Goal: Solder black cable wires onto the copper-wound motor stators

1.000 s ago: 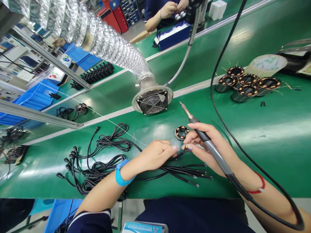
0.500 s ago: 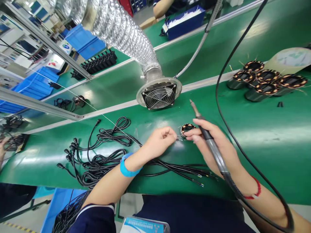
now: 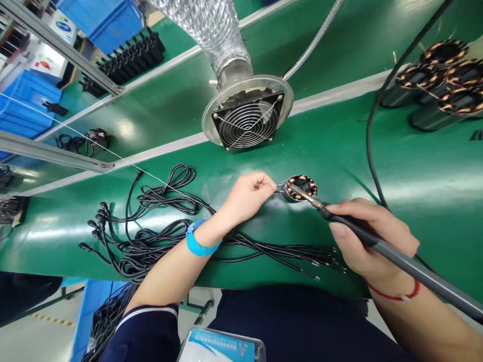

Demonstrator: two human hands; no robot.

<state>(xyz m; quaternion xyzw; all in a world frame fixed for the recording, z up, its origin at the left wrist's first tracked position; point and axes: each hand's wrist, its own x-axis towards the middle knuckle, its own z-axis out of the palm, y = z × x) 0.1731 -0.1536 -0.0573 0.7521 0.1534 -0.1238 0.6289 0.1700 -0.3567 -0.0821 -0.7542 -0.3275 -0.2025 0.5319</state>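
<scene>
My right hand (image 3: pixel 377 241) is closed around the handle of a soldering iron (image 3: pixel 362 229). The iron's tip points left and reaches the top rim of a motor stator (image 3: pixel 302 188), which stands upright on the green bench. Just left of the stator, my left hand (image 3: pixel 254 196) pinches thin wires (image 3: pixel 281 186) that stretch toward the stator's rim; whether they touch the tip is too small to tell. Beneath my left forearm runs a bundle of black power cords (image 3: pixel 256 246), with stripped coloured ends lying to the right.
A fume extractor fan (image 3: pixel 247 120) on a foil duct hangs behind the stator. More stators (image 3: pixel 418 78) stand at the back right, near the iron's dark cord (image 3: pixel 372 130). Coiled cords with plugs (image 3: pixel 100 221) lie on the left. Blue crates (image 3: pixel 105 25) are beyond the rail.
My right hand has turned the iron from pointing up and away to pointing left, its tip now at the stator. My left hand keeps its pinch. The view has shifted closer.
</scene>
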